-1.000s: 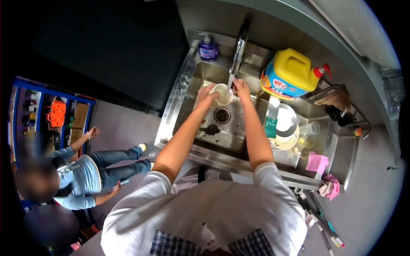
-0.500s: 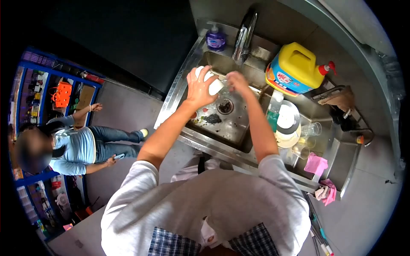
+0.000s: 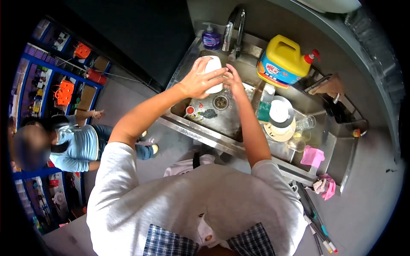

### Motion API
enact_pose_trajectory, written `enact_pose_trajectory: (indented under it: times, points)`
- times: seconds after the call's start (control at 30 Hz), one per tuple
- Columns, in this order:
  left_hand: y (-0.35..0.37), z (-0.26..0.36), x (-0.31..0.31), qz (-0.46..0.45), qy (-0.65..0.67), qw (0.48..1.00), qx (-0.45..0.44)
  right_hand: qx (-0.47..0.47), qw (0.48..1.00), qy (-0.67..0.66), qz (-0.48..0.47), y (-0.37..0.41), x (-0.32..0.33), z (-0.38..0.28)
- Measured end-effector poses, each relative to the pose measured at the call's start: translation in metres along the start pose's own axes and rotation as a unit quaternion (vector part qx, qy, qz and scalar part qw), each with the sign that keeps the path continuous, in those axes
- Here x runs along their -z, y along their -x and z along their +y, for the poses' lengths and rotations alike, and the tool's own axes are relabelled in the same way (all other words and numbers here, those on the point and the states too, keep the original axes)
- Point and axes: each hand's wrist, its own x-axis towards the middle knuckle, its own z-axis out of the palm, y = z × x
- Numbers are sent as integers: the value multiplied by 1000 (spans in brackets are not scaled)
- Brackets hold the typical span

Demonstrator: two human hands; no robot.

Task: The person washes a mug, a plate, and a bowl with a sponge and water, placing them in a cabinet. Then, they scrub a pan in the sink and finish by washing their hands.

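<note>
My left hand (image 3: 197, 79) grips a white cup (image 3: 213, 68), turned upside down over the steel sink basin (image 3: 222, 121). My right hand (image 3: 234, 82) touches the cup's lower side with its fingers bent; the cup's mouth is hidden. The tap (image 3: 236, 26) curves up just behind the cup. Below the hands lie the drain (image 3: 221, 102), a dark clump of scraps (image 3: 209, 113) and a small red object (image 3: 190, 110).
A purple soap bottle (image 3: 211, 38) stands left of the tap, a big yellow detergent jug (image 3: 284, 62) to the right. Stacked plates and bowl (image 3: 279, 119), glasses (image 3: 304, 124) and pink cloths (image 3: 313, 156) fill the drainboard. A person in blue (image 3: 72, 143) stands at left by shelves.
My left hand has lifted the cup and tipped it upside down, higher and nearer the tap. Water no longer runs from the tap. My view has shifted right.
</note>
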Motion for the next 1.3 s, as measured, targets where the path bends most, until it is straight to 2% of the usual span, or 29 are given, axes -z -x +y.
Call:
enact_pose_trajectory:
  times: [0.13,0.17,0.27,0.3,0.4,0.5,0.53,0.6,0.67,0.8,0.83,0.93,0.97,1.0,1.03,1.07,1.13,1.17,1.2,1.23,1.27,1.3]
  points:
    - [-4,15,10,29,35,998,-35,-75,979,-169,-87,0,8,-14]
    - [-5,20,13,35,50,997,-47,-50,976,-205,-49,-3,4,-7]
    - [-6,35,12,64,83,991,-82,-116,986,-123,14,18,-26,-33]
    - [-5,38,14,63,90,990,-87,-119,987,-109,20,8,-12,-11]
    - [7,33,13,59,105,987,-105,-145,978,-149,32,16,-20,-13]
    - [24,21,14,65,141,982,-109,-92,990,48,100,19,-14,-7]
    - [30,18,16,81,152,980,-102,-78,987,47,135,22,-21,-7]
    - [40,12,21,98,158,976,-114,-109,984,34,138,27,-37,-16]
    - [42,3,22,96,167,971,-143,-66,986,7,150,32,-58,-22]
    - [49,-6,39,74,163,963,-202,-14,993,-39,115,27,-51,-1]
    - [51,-13,29,75,187,957,-207,4,992,-51,113,27,-54,5]
    - [60,-30,-30,41,181,954,-237,-60,971,-52,225,47,-67,31]
    - [61,-27,-29,0,242,942,-232,-13,971,-69,228,50,-71,37]
    - [72,-20,-16,1,171,966,-192,33,968,-90,232,54,-75,48]
    - [80,-21,-3,5,178,975,-131,21,972,-135,191,57,-68,57]
    - [94,-11,7,5,196,979,-62,-36,950,-192,243,63,-54,73]
    - [138,-19,-8,28,248,965,84,-37,936,-191,293,75,-20,99]
    - [164,-26,1,8,292,938,184,-29,926,-181,330,80,-17,96]
    - [197,-37,-12,64,289,920,257,-23,914,-171,367,92,-17,98]
    - [221,-43,6,-28,349,826,442,-18,918,-132,373,100,-21,93]
    - [249,-51,-3,-27,336,773,537,-16,920,-92,380,107,-25,88]
    - [269,-60,-10,-77,287,747,595,-23,918,-56,393,112,-27,86]
